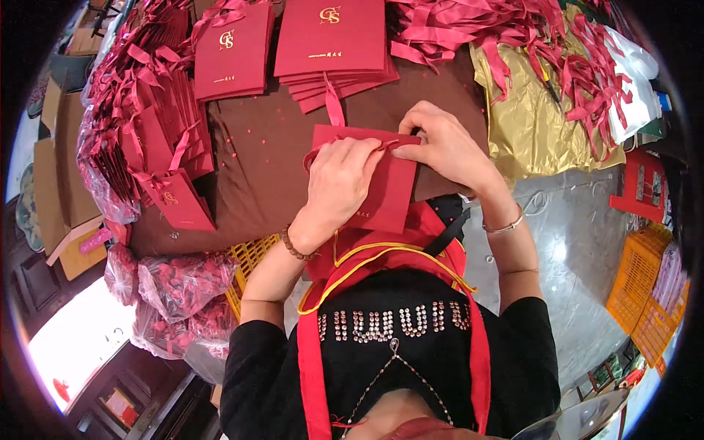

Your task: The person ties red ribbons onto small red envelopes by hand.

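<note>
Red paper forms the bag (392, 192) that the person works on in the head view, held upright-side away at the near edge of the brown tablecloth (257, 165), just in front of the body. The left hand (337, 180) curls its fingers over the bag's upper edge, while the right hand (449, 147) pinches near the far right corner. One ribbon (334, 101) sticks out beyond that edge, so this bag looks only partly strung. The crowded pile on the left (165, 139) already carries ribbons and seems done; the flat stack in the middle (334, 40) shows none on its top face and, with the loose ribbons (458, 29) at the right, probably remains to be worked. Fingers cover the holes and any knot, a dark bit by the right fingertips is unclear, and the middle stack is cut off above.
</note>
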